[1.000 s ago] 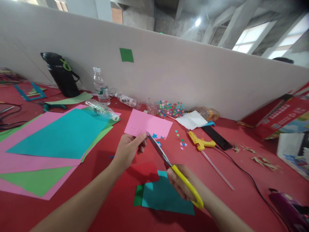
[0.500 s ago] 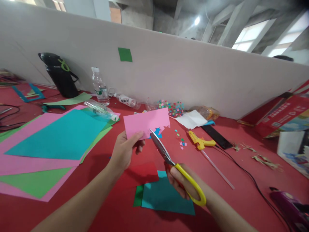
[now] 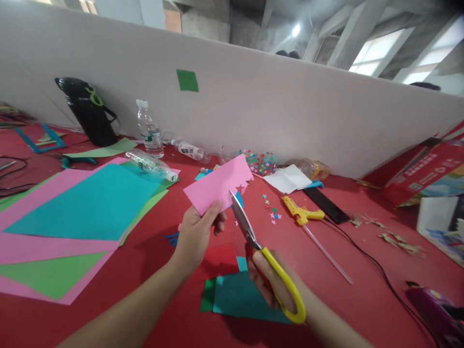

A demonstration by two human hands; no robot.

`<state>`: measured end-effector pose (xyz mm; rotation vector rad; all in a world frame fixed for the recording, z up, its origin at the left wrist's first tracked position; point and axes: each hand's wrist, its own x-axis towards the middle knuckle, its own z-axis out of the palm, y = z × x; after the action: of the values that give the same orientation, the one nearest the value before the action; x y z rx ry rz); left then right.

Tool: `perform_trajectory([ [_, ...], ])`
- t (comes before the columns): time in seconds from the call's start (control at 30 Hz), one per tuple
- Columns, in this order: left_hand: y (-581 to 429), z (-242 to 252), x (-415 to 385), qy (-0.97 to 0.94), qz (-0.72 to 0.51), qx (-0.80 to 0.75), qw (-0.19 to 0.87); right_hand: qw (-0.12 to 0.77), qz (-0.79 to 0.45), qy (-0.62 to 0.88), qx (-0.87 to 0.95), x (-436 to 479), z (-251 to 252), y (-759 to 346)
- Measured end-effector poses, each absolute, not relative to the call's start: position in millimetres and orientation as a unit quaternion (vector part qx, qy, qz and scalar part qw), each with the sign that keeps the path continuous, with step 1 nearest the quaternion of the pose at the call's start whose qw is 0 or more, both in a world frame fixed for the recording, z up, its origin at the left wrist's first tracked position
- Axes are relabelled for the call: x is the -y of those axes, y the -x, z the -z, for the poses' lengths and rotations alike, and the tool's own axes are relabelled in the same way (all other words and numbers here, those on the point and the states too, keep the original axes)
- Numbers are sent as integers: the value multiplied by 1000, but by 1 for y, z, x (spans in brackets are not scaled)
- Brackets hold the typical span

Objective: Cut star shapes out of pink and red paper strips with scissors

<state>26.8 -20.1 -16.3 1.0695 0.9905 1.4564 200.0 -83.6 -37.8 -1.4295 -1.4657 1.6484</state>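
Pinched between thumb and fingers of my left hand [image 3: 199, 229] is a pink paper sheet [image 3: 219, 181], tilted up to the right, with a jagged notched edge on its lower right. My right hand [image 3: 266, 278] grips yellow-handled scissors [image 3: 248, 232], their blades nearly together and the tips at the paper's lower edge. I cannot tell whether the tips touch it. Below the hands lie a red paper [image 3: 219, 261] and a teal paper [image 3: 241, 297] overlapping a green one. Small paper stars [image 3: 273, 216] are scattered to the right of the scissors.
A yellow glue gun [image 3: 302, 212] with a glue stick and cord lies on the right. Large coloured sheets [image 3: 79, 203] cover the left. Behind stand a water bottle [image 3: 150, 130] and black flask [image 3: 89, 113]; a bottle of stars [image 3: 259, 162] lies near the white partition [image 3: 290, 111].
My left hand has moved slightly right and turned the pink paper so its right end points higher. The scissors have shifted a little, with their handle lower.
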Motion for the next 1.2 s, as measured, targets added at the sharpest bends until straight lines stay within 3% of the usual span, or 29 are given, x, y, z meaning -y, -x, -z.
perform_trajectory([
  [0.87, -28, 13, 21, -438, -598, -408, 534, 219, -540, 610, 537, 85, 21, -193],
  [1.2, -23, 1, 16, -447, -586, -429, 522, 259, -530, 589, 553, 81, 25, -202],
])
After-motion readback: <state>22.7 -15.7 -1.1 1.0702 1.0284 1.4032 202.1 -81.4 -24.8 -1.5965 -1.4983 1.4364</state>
